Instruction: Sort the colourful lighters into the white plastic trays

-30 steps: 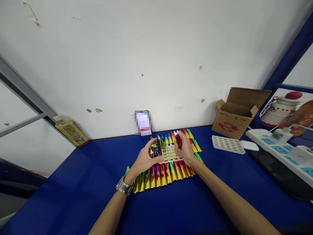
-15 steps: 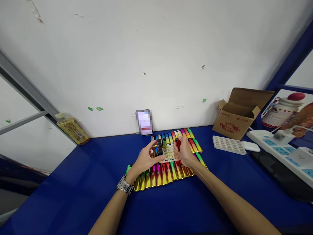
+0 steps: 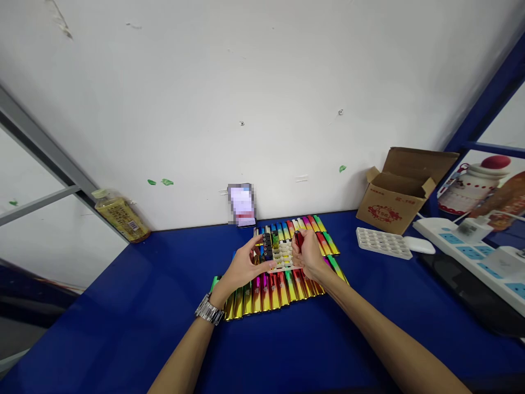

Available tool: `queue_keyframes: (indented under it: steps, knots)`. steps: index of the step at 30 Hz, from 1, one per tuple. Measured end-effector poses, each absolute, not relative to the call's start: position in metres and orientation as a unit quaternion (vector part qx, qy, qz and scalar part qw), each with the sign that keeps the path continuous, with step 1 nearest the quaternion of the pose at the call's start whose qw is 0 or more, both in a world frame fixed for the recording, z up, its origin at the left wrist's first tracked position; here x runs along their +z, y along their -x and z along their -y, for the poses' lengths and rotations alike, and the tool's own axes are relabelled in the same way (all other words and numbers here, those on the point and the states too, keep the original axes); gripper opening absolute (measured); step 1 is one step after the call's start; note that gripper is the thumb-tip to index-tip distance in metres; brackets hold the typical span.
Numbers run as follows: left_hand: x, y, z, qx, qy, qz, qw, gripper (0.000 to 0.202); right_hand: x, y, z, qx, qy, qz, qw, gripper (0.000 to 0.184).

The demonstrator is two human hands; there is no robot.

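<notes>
My left hand (image 3: pixel 246 265) grips the left side of a white tray with rows of holes (image 3: pixel 283 256), thumb along its near edge. Black-topped lighters (image 3: pixel 267 246) stand upright in the tray's left column, and a green-yellow one (image 3: pixel 275 239) is beside them. My right hand (image 3: pixel 308 254) is closed around a red lighter (image 3: pixel 299 238) at the tray's right side; its lower part is hidden by my fingers. Shiny lighters in gradient colours (image 3: pixel 270 290) lie side by side in a row nearer me. More lighters (image 3: pixel 311 223) lie in rows behind the tray.
On the right are a second white holed tray (image 3: pixel 383 243), an open cardboard box (image 3: pixel 388 200), a white mouse (image 3: pixel 420 245), a black phone-like slab (image 3: pixel 467 295) and a power strip (image 3: pixel 476 251). A phone (image 3: pixel 243 205) leans on the wall. A yellowish bottle (image 3: pixel 122 216) stands tilted at left.
Almost nothing differs. My right hand, with the red lighter, has shifted very slightly; my left hand keeps its place on the tray.
</notes>
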State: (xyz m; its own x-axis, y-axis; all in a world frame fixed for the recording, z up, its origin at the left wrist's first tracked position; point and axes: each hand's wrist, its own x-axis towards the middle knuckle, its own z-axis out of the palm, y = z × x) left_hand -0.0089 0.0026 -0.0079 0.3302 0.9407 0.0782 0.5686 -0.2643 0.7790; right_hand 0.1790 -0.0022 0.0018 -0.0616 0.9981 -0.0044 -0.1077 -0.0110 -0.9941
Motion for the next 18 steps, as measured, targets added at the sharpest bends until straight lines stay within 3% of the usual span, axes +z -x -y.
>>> queue_keyframes:
  steps: [5,14,18]
  knots:
    - [-0.008,0.009,-0.003,0.277,-0.746,-0.507,0.332,0.083,0.004,-0.179,0.004,0.611,0.471,0.378,0.512,0.036]
    - [-0.005,0.009,-0.001,0.303,-0.751,-0.504,0.302,0.077,-0.002,-0.178,0.002,0.592,0.455,0.416,0.52,0.045]
    - [-0.005,0.009,-0.002,0.295,-0.75,-0.505,0.309,0.078,-0.007,-0.178,0.001,0.557,0.386,0.491,0.547,0.039]
